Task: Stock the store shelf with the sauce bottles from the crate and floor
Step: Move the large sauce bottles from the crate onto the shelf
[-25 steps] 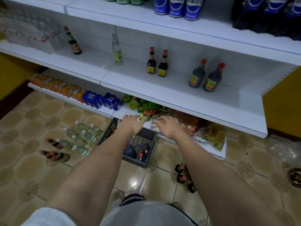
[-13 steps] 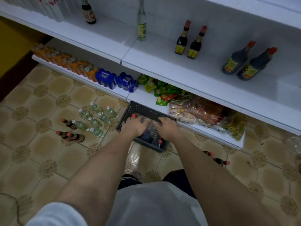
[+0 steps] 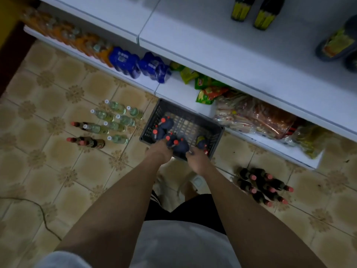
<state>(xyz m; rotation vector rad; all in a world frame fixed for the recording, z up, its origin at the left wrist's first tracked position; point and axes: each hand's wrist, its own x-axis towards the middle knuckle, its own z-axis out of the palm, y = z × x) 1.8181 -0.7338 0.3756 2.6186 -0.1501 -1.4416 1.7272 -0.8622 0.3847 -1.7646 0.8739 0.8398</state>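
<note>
A dark plastic crate (image 3: 152, 120) stands on the tiled floor against the bottom shelf. In it are several dark sauce bottles (image 3: 166, 122) with red caps. Both my arms reach down into its near side. My left hand (image 3: 160, 151) has its fingers closed around the neck of one dark bottle (image 3: 171, 141). My right hand (image 3: 197, 160) rests on the bottle beside it (image 3: 181, 148), its fingers hidden. Clear bottles (image 3: 116, 120) and brown red-capped bottles (image 3: 90, 143) stand left of the crate, and more dark ones (image 3: 264, 184) lie on its right. The white middle shelf (image 3: 212, 45) carries a few sauce bottles (image 3: 251, 10).
The bottom shelf holds orange drinks (image 3: 77, 37), blue packs (image 3: 139, 64), green snack bags (image 3: 204, 88) and wrapped packages (image 3: 255, 117). A thin cable (image 3: 38, 207) runs over the floor at the left. My sandalled foot (image 3: 195, 179) stands just behind the crate.
My view has tilted down toward the floor. Both hands dropped from the crate's far rim into the crate and now touch the dark bottles at its near side.
</note>
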